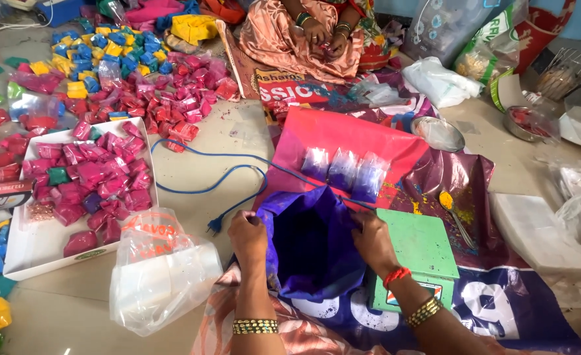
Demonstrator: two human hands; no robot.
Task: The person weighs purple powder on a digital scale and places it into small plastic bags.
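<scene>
Head view: left hand [247, 238] has its fingers pinched shut on the left rim of a purple plastic bag [310, 253] full of dark purple powder. Right hand [371, 238] has its fingers closed on the right rim, so the bag mouth is held spread open between them. Bag sits on the floor right in front of the person, on a pink sheet [349, 141]. Three small clear packets of purple powder [343, 172] lie just beyond the bag. Green box [422, 253] touches the right wrist side. Blue cable [228, 177] runs left of the bag. Clear plastic bag [162, 269] lies near the left hand. White tray [27, 253] of pink packets farther left. Another person's hands [326, 39] at top, well apart.
</scene>
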